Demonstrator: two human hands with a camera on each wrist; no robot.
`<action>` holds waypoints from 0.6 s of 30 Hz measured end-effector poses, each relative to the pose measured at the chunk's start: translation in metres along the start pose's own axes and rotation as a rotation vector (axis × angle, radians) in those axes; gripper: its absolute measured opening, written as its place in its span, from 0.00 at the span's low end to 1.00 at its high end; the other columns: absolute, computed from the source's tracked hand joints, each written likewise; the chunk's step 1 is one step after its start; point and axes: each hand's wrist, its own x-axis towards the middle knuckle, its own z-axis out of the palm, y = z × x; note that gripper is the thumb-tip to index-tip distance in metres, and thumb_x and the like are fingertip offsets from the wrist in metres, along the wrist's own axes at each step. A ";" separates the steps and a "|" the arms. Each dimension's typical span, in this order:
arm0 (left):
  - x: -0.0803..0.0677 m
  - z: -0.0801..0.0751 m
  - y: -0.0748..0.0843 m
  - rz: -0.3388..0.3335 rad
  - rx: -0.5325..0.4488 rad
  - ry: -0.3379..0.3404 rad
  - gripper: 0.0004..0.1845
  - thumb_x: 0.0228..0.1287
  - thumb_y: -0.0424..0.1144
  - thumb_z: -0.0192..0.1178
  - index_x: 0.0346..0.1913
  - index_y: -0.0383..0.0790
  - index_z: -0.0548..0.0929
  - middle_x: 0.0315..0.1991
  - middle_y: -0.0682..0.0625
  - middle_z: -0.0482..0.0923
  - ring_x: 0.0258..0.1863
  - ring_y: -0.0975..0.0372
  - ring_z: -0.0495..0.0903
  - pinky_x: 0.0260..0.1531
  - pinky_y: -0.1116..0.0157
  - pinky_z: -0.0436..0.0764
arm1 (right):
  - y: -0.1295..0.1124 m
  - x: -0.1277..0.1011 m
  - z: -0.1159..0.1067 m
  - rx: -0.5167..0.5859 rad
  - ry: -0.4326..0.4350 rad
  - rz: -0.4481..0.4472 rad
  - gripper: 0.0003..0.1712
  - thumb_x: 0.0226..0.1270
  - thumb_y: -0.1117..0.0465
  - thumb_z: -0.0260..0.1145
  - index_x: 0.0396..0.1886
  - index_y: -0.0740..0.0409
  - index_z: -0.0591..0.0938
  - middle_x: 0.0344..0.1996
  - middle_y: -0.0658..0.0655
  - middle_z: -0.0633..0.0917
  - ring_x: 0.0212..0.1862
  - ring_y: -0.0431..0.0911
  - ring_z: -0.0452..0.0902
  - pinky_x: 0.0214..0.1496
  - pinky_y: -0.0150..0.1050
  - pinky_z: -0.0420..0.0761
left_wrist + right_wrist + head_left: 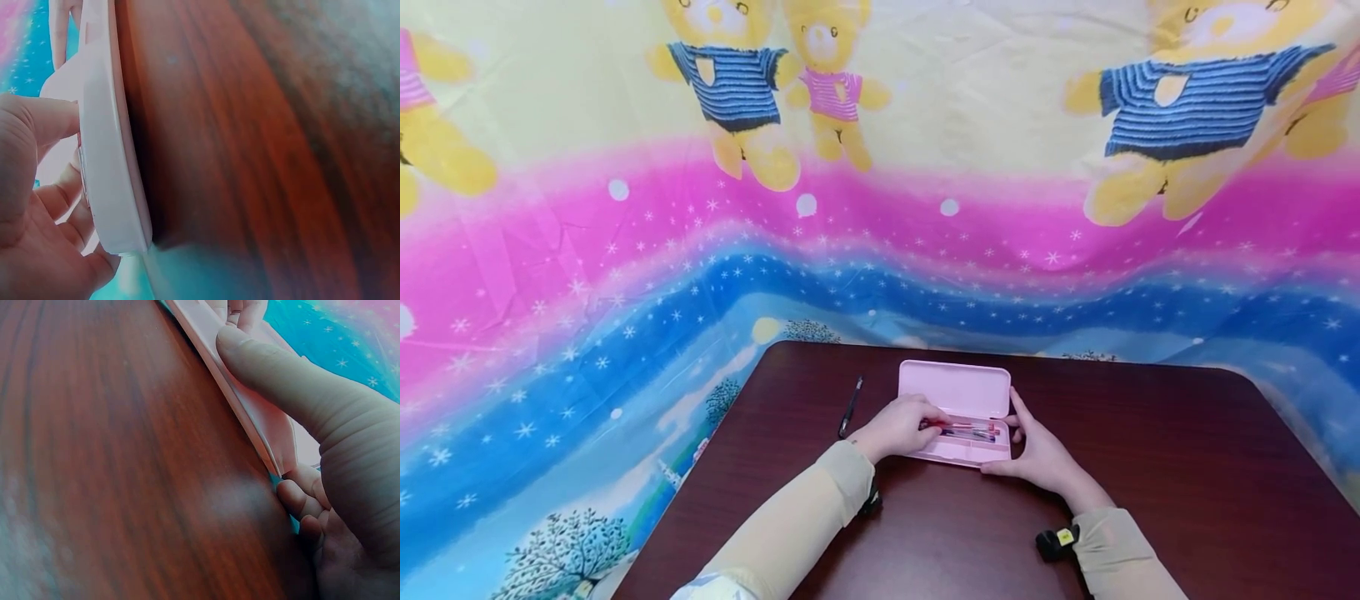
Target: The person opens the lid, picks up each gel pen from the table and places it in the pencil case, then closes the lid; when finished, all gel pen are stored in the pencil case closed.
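Note:
An open pink pencil case lies on the table with its lid tipped back on the far side. Several pens, with red and dark parts, lie lengthwise in its back compartment. My left hand reaches over the case's left end, thumb and fingers curled around the pens' left ends, which they partly hide. With thumb at the front corner and fingers along the right end, my right hand grips the case. In the right wrist view, that thumb lies over the case's pink front wall.
A black pen lies on the dark wooden table, left of the case. Behind the table's far edge hangs a printed cloth with bears and snowflakes. Both wrists wear black camera mounts, the right one bearing a yellow label.

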 end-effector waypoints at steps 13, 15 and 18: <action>0.001 0.004 -0.003 -0.047 0.028 0.058 0.13 0.77 0.46 0.67 0.58 0.58 0.94 0.50 0.56 0.88 0.55 0.60 0.84 0.64 0.62 0.80 | 0.001 0.000 0.000 0.006 0.008 0.000 0.89 0.44 0.36 0.92 0.94 0.49 0.41 0.62 0.59 0.84 0.52 0.49 0.72 0.44 0.33 0.75; -0.001 0.003 -0.002 -0.055 0.014 0.061 0.13 0.76 0.46 0.68 0.58 0.58 0.94 0.51 0.56 0.88 0.56 0.60 0.83 0.65 0.61 0.80 | 0.002 0.000 0.000 0.004 0.009 -0.002 0.89 0.44 0.36 0.92 0.94 0.49 0.41 0.62 0.59 0.84 0.52 0.49 0.73 0.45 0.33 0.75; -0.004 0.001 -0.003 -0.070 -0.012 0.069 0.13 0.76 0.47 0.68 0.58 0.57 0.93 0.53 0.56 0.88 0.58 0.61 0.82 0.67 0.61 0.79 | 0.002 0.000 0.001 0.006 0.005 -0.003 0.89 0.44 0.36 0.92 0.94 0.49 0.41 0.62 0.59 0.84 0.52 0.49 0.72 0.44 0.33 0.75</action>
